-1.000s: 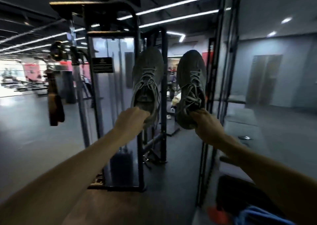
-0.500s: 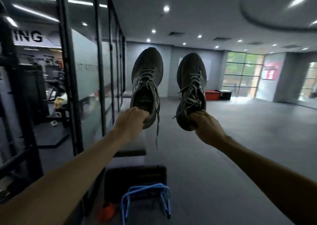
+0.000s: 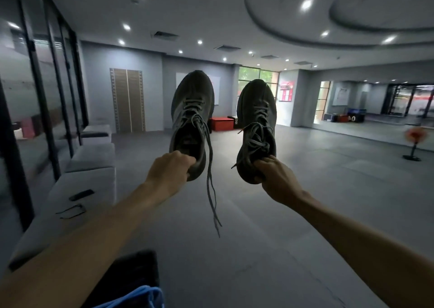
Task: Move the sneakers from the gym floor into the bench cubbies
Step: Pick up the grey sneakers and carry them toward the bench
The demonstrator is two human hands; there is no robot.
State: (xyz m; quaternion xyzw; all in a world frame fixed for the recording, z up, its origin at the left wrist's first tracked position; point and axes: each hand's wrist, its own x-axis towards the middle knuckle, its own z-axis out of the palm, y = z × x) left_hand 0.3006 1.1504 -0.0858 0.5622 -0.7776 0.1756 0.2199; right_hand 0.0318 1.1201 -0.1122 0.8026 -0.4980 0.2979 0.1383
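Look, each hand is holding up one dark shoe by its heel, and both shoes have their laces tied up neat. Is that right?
Not quite. The head view shows the left hand and right hand each gripping a dark shoe by its heel, but the left shoe has loose laces dangling below the hand. The right shoe has short lace ends sticking out, with none hanging down.

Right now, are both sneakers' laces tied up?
No. The left sneaker, gripped at the heel by the left hand, has loose laces dangling well below it.

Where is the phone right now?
In the head view, the phone lies on the grey bench at the left, just beyond a pair of glasses.
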